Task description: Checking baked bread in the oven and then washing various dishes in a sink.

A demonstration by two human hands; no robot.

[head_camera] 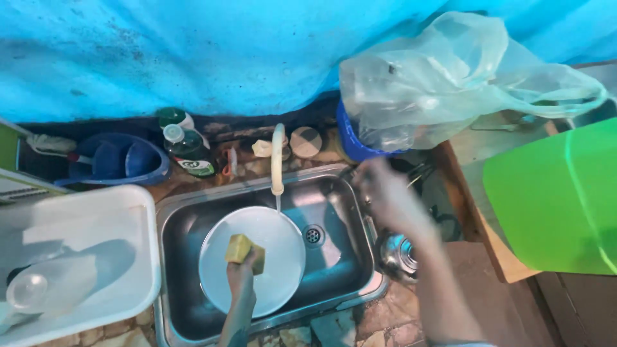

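**A:** Item one, the largest?

**B:** Blue sheet (193, 58) — hung across the whole back. Then a clear plastic bag (450, 77), crumpled, upper right, over a blue tub (350, 144).

**A:** Next.

**B:** Green plastic board (559, 199), far right. White tub (96, 257), left of the sink, a clear jar (48, 286) lying on its side in it.

**A:** The sink?

**B:** Steel sink (334, 257), set in the stone worktop (385, 318). A white round plate (270, 270) lies tilted in the basin, under a cream tap (277, 157) with a thin stream running.

**A:** Your hands?

**B:** Well apart. My left hand (241, 270) is closed on a yellow sponge (239, 247), pressed against the plate's middle. My right hand (385, 193) is blurred, at the sink's right rim near the back; I cannot tell whether it grips anything.

**A:** Smaller lots?

**B:** Blue basin (122, 160) behind the white tub; green soap bottle (186, 151) — white cap — beside it; a steel cup (398, 254) just right of the sink.
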